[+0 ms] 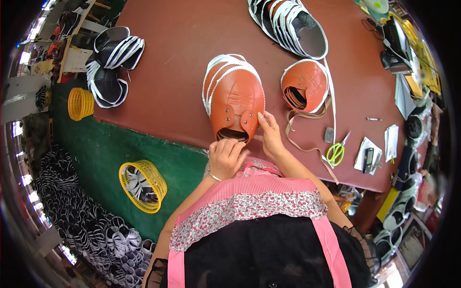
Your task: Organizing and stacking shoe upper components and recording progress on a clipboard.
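Observation:
In front of me on the table lies a small stack of orange-brown shoe uppers (238,93) with white edging, their openings toward me. The top one has two riveted tabs beside its opening. My left hand (226,158) is closed at the near rim of that opening, fingers curled over it; the fingertips are partly hidden. With thumb and fingers, my right hand (270,136) holds the upper's right edge beside the riveted tab. Another orange-brown upper (307,82) sits apart to the right, next to a tan strap (290,122) and a white strip (331,103).
Green-handled scissors (336,152), a grey block (329,135) and white papers (369,150) lie at the right. Black uppers are stacked at the far side (307,36) and left (115,53). Yellow baskets (161,178) stand left, near a large heap of black-and-white pieces (86,211).

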Action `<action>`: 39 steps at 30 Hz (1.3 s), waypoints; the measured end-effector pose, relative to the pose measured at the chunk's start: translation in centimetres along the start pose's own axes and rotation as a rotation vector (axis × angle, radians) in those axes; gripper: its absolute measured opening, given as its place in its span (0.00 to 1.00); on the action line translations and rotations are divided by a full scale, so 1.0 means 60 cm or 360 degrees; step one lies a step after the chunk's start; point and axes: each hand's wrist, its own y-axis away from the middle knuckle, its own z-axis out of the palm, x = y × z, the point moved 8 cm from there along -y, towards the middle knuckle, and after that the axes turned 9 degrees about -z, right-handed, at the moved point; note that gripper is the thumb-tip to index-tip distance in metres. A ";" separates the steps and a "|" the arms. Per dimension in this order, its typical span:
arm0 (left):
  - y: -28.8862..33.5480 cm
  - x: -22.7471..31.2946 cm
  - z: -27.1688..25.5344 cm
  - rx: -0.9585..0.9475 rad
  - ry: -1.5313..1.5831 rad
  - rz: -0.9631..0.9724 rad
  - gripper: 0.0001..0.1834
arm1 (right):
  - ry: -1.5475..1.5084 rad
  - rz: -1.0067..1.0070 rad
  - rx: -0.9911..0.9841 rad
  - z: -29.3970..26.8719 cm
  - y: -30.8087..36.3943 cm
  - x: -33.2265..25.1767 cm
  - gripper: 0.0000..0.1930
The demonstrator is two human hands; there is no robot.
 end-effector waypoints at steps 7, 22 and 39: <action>0.031 -0.111 -0.026 -0.0021 0.0980 -0.0764 0.15 | -0.0299 0.0205 -0.0005 -0.024 -0.019 0.017 0.22; 0.059 -0.087 0.004 -0.0240 0.0761 -0.0747 0.22 | -0.0321 0.0257 0.0010 -0.005 0.002 0.016 0.14; 0.133 -0.238 -0.085 0.0212 0.2071 -0.1779 0.37 | -0.0362 0.0191 0.0175 -0.012 -0.010 0.023 0.08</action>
